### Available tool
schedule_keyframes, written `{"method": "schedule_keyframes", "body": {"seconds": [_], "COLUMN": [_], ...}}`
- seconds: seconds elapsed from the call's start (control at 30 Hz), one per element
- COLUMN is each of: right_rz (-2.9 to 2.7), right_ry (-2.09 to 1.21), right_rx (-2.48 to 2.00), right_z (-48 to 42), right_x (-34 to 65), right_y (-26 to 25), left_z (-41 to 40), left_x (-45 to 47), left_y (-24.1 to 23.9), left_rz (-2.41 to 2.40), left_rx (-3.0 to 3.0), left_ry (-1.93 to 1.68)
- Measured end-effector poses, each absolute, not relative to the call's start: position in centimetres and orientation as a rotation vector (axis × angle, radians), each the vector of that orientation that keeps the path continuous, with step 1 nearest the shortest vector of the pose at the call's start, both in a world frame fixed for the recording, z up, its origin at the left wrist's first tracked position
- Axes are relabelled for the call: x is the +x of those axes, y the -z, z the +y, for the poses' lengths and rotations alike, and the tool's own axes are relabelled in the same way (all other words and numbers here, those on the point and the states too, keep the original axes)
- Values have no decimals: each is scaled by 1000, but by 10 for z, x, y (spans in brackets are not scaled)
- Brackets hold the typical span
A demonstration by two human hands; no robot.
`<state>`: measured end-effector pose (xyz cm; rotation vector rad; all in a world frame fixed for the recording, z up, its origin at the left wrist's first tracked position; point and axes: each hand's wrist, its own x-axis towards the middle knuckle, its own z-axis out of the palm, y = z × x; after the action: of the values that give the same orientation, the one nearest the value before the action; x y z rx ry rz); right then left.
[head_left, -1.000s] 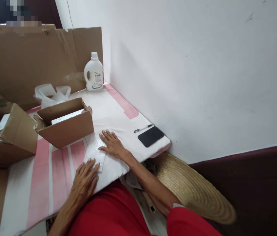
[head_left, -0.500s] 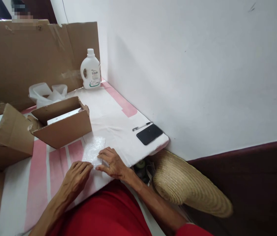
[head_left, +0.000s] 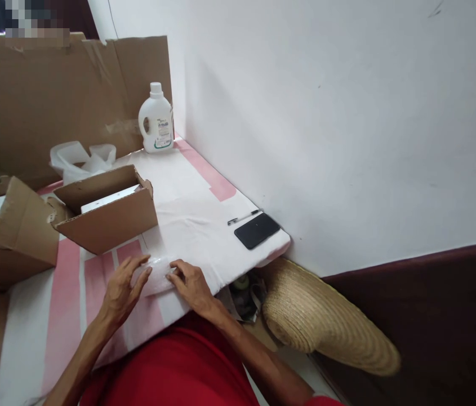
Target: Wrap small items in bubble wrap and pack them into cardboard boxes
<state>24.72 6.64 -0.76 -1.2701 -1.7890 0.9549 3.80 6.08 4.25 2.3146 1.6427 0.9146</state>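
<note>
A small piece of clear bubble wrap (head_left: 158, 277) lies on the cloth near the table's front edge, folded or rolled into a narrow bundle. My left hand (head_left: 124, 287) holds its left end, thumb and fingers curved around it. At the right end, my right hand (head_left: 192, 286) grips it between bent fingers and thumb. Whether anything is wrapped inside, I cannot tell. Just beyond my hands stands an open cardboard box (head_left: 113, 225) with a flat white box (head_left: 109, 199) in it.
Another open cardboard box (head_left: 30, 231) is at the left. White plastic packaging (head_left: 72, 160) and a white jug (head_left: 157, 121) stand behind. A black phone (head_left: 257, 230) and a pen (head_left: 244, 217) lie by the wall. Below the table's edge is a straw hat (head_left: 317, 310).
The bubble wrap was spread flatter and now is a shorter bundle nearer me. My left hand has moved up and left, its thumb and fingers further apart; my right hand has curled in.
</note>
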Motion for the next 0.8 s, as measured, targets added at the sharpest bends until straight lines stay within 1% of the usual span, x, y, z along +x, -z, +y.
{"method": "schedule_keyframes", "body": {"seconds": [0.1,0.17,0.27,0.33,0.4,0.5,0.57,0.63,0.8], "right_rz": [-1757,-1746,-1758,-1780,-1878,-2193,-2367,-2444,-2440], "right_ry": [-994,-996,-947,-793,-569,-376,-371,-391,-430], "right_rx": [-1336,-1358,-1397,-1432,-1388,-1161,-1065,-1074,-1119], "right_z": [72,72,71,69,67,65,65,66,69], "right_x": [247,247,246,243,241,241,241,242,242], "right_y": [3,2,2,0,-2,0,5,11,20], "left_z": [54,45,31,23,20,19,19,19,23], "left_x": [41,48,61,67,69,65,63,62,62], "left_y": [-42,-36,-17,0,16,32,37,37,24], "left_rz": [1749,1712,1616,1642,1690,1690,1685,1697,1701], "left_rx": [2420,2543,2729,2794,2789,2753,2736,2726,2698], "left_ry": [-1026,-1051,-903,-759,-673,-691,-704,-661,-567]}}
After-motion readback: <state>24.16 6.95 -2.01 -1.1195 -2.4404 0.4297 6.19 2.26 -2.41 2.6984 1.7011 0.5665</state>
